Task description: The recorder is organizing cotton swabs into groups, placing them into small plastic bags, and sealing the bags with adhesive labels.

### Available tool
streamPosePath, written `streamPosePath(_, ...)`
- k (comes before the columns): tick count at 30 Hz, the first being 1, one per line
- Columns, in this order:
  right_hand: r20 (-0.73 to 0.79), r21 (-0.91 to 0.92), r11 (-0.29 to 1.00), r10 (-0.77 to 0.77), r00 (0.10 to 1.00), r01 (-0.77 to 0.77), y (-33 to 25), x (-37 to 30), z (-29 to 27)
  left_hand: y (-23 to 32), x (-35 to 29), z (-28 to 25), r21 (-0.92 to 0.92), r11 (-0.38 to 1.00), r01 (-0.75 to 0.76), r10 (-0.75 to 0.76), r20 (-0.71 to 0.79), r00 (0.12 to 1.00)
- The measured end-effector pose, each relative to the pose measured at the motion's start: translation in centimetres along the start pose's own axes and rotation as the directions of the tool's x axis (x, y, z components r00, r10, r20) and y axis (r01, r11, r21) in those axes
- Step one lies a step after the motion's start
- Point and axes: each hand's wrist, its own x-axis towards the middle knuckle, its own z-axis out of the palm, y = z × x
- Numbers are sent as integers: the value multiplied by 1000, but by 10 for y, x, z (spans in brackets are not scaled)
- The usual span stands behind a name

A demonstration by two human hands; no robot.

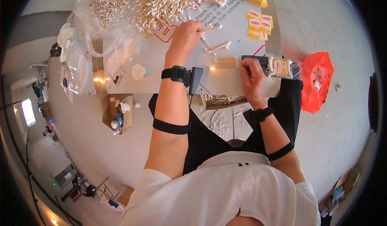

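Note:
My left hand [186,35] is closed over the table, with a few cotton swabs [212,29] sticking out to the right from its fingertips. Just below them, several loose swabs [219,47] lie crossed. A neat row of swabs [226,62] lies flat beside my right hand [253,74]. That hand's fingers are curled together; anything inside them is hidden. Right of it, a clear packet of swabs [279,67] with a yellow label rests on a dark strip [262,60] at the table's edge.
Big heaps of swabs [163,4] cover the far left, partly in a clear plastic bag [86,18]. Yellow label cards [259,25] lie far right. A small white round tub [138,71] stands left. Beyond the edge are a red bag [318,83] and a cardboard box [107,111].

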Motion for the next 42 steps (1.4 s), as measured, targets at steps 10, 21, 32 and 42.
streamPosePath(10,1,20,1000,19,1000,-19,-4,1,0,7,22,11,56,998,-10,17,-125,992)
streamPosePath(21,-8,3,1000,-5,1000,5,-3,1,-1,4,-24,6,32,977,-210,212,-124,969)
streamPosePath(32,8,25,999,31,999,-31,-7,1,1,7,-28,-5,237,965,-115,127,-35,991)
streamPosePath(42,0,3,1000,-5,1000,5,-5,1,1,-1,-3,16,-28,999,-37,24,-371,928)
